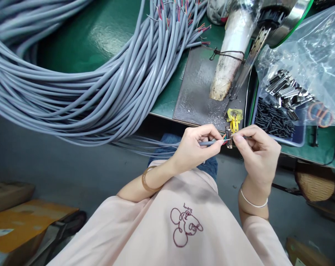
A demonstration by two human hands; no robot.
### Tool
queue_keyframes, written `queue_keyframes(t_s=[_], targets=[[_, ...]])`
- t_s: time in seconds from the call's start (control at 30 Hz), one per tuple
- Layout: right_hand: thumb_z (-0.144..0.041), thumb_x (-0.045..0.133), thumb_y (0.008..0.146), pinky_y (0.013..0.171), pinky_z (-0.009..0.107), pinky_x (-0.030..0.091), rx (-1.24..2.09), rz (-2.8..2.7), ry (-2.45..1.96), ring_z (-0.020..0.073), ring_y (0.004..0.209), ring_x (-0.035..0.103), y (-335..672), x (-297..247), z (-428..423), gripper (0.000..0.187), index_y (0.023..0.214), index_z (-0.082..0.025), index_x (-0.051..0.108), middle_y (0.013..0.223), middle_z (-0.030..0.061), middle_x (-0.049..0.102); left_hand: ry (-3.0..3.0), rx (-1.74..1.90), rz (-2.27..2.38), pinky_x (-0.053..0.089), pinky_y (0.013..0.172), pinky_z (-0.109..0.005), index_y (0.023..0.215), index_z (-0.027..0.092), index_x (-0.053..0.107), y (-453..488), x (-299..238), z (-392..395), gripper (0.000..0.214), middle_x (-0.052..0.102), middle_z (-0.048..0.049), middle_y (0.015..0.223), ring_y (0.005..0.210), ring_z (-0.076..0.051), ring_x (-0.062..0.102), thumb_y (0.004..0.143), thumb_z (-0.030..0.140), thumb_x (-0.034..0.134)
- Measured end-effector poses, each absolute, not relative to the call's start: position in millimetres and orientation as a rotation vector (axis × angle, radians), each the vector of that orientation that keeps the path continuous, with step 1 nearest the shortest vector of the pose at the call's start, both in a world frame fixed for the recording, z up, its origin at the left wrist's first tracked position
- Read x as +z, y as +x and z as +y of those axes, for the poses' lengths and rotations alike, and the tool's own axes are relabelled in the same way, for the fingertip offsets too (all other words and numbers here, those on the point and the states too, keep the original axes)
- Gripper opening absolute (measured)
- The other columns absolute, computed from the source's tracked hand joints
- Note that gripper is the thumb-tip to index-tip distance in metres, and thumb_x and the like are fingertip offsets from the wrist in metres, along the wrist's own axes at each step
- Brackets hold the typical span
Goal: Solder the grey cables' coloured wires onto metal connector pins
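Note:
My left hand (196, 146) pinches the end of a grey cable (209, 142) whose thin coloured wires fan out at the tip. My right hand (257, 149) pinches a small metal connector (228, 137) right at those wire ends, the two hands almost touching. Both hands hover just off the front edge of the green bench (95, 22). Behind the connector stands a small yellow clamp fixture (234, 119) on a dark metal plate (196, 88).
A big bundle of grey cables (81, 85) loops over the bench's left side. A wrapped tool handle (231, 55) lies on the plate. At right, a blue tray (278, 122) holds black tubes and metal connectors under a plastic bag (314, 55). Cardboard boxes (20, 225) sit on the floor.

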State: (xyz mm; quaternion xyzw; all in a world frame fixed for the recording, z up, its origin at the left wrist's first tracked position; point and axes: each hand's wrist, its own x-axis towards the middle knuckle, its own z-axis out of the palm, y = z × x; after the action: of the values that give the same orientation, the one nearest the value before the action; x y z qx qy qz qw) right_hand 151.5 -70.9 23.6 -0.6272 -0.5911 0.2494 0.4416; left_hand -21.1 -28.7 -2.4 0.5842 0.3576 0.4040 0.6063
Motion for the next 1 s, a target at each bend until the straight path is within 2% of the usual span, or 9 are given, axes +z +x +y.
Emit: queue_keyframes(t_s=[0.17,0.23,0.3,0.37,0.43,0.53,0.63,0.77,1.0], targets=[[-0.031,0.069,0.091,0.053,0.028,0.031,0.541,-1.657,-1.573,0.0092,0.056,0.044,150,24,-69,0.022,0.074,-0.021,0.063,0.066,-0.0028,0.055,1.335,0.850,0.791,0.033,0.050,-0.020,0.079,0.014,0.063,-22,-2,-29,0.009,0.054,0.0019,0.067,0.055,-0.005,0.042,0.084,0.020,0.067],[-0.030,0.069,0.091,0.054,0.027,0.032,0.490,-1.763,-1.557,0.0086,0.056,0.043,149,23,-69,0.025,0.070,-0.020,0.060,0.064,-0.0037,0.053,1.284,0.802,0.743,0.035,0.051,-0.019,0.086,0.014,0.061,-22,-3,-30,0.007,0.056,0.0015,0.072,0.057,-0.005,0.045,0.083,0.018,0.067],[-0.029,0.069,0.092,0.055,0.027,0.033,0.450,-1.868,-1.551,0.0085,0.056,0.044,148,23,-70,0.028,0.067,-0.020,0.059,0.063,-0.0036,0.051,1.182,0.784,0.676,0.039,0.053,-0.018,0.097,0.016,0.060,-23,-6,-30,0.017,0.059,0.0007,0.077,0.060,-0.006,0.050,0.082,0.018,0.067],[-0.032,0.070,0.091,0.054,0.027,0.032,0.436,-1.863,-1.567,0.0091,0.057,0.045,149,23,-73,0.022,0.073,-0.021,0.064,0.064,-0.0032,0.053,1.076,0.783,0.602,0.043,0.055,-0.018,0.109,0.017,0.059,-24,-8,-29,0.026,0.063,-0.0009,0.081,0.063,-0.007,0.056,0.085,0.022,0.068],[-0.037,0.073,0.088,0.049,0.027,0.029,0.416,-1.693,-1.593,0.0088,0.053,0.044,151,25,-75,0.014,0.091,-0.023,0.071,0.069,-0.0028,0.058,1.008,0.782,0.551,0.045,0.056,-0.017,0.115,0.018,0.061,-26,-8,-26,0.029,0.067,-0.0025,0.082,0.064,-0.007,0.059,0.089,0.028,0.069],[-0.038,0.074,0.087,0.043,0.026,0.027,0.380,-1.453,-1.659,0.0072,0.047,0.040,155,26,-77,0.027,0.111,-0.026,0.072,0.079,-0.0006,0.069,0.947,0.804,0.559,0.046,0.054,-0.017,0.105,0.017,0.068,-26,-6,-24,0.021,0.070,-0.0029,0.079,0.061,-0.007,0.061,0.090,0.031,0.070],[-0.037,0.074,0.087,0.046,0.024,0.041,0.613,-1.421,-1.657,0.0092,0.053,0.055,157,23,-74,0.025,0.109,-0.025,0.075,0.082,0.0015,0.074,0.923,0.837,0.594,0.049,0.056,-0.018,0.089,0.016,0.072,-25,-3,-23,0.014,0.070,-0.0024,0.076,0.061,-0.007,0.062,0.088,0.029,0.073],[-0.037,0.076,0.086,0.060,0.027,0.060,0.956,-1.282,-1.527,0.0135,0.065,0.069,157,16,-69,0.026,0.110,-0.026,0.075,0.082,0.0012,0.076,0.973,0.882,0.581,0.053,0.062,-0.018,0.087,0.015,0.072,-25,-3,-25,0.014,0.072,-0.0040,0.081,0.069,-0.009,0.067,0.087,0.028,0.075],[-0.035,0.073,0.088,0.055,0.022,0.058,1.032,-1.176,-1.406,0.0107,0.057,0.067,154,14,-67,0.023,0.110,-0.029,0.077,0.073,-0.0012,0.075,0.995,0.949,0.551,0.038,0.045,-0.014,0.090,0.015,0.064,-25,-8,-27,0.017,0.067,-0.0004,0.076,0.047,-0.001,0.047,0.092,0.031,0.069]])
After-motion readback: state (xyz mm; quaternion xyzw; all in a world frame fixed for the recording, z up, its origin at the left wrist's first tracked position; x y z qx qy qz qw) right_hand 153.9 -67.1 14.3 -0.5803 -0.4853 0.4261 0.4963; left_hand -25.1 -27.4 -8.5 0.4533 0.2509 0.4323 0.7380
